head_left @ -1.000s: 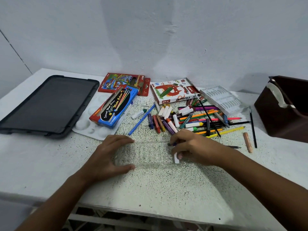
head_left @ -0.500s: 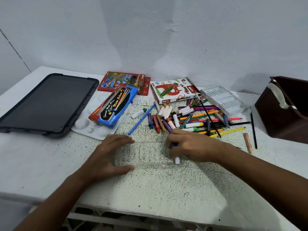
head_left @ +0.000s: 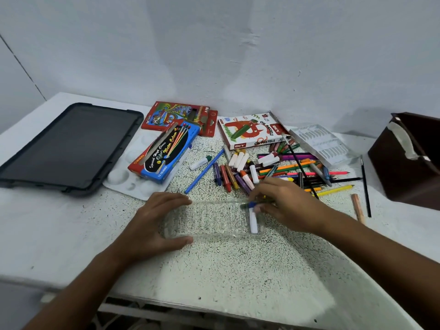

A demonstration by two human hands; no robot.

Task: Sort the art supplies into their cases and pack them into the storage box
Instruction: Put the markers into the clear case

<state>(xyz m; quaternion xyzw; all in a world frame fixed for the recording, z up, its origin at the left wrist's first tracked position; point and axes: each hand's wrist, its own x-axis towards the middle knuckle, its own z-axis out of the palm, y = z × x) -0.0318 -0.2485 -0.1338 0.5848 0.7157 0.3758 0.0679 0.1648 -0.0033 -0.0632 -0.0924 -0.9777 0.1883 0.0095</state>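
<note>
On the speckled white bench (head_left: 238, 270), our left hand (head_left: 152, 225) clasps the left end of the clear ribbed plastic tray (head_left: 212, 220) between thumb and fingers, while our right hand (head_left: 283, 206) pinches a blue-capped white crayon (head_left: 253, 219) lying in the tray's right end.

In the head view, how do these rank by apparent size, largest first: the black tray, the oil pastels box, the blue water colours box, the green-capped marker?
1. black tray
2-3. oil pastels box and blue water colours box: look alike, not ranked
4. green-capped marker
</note>
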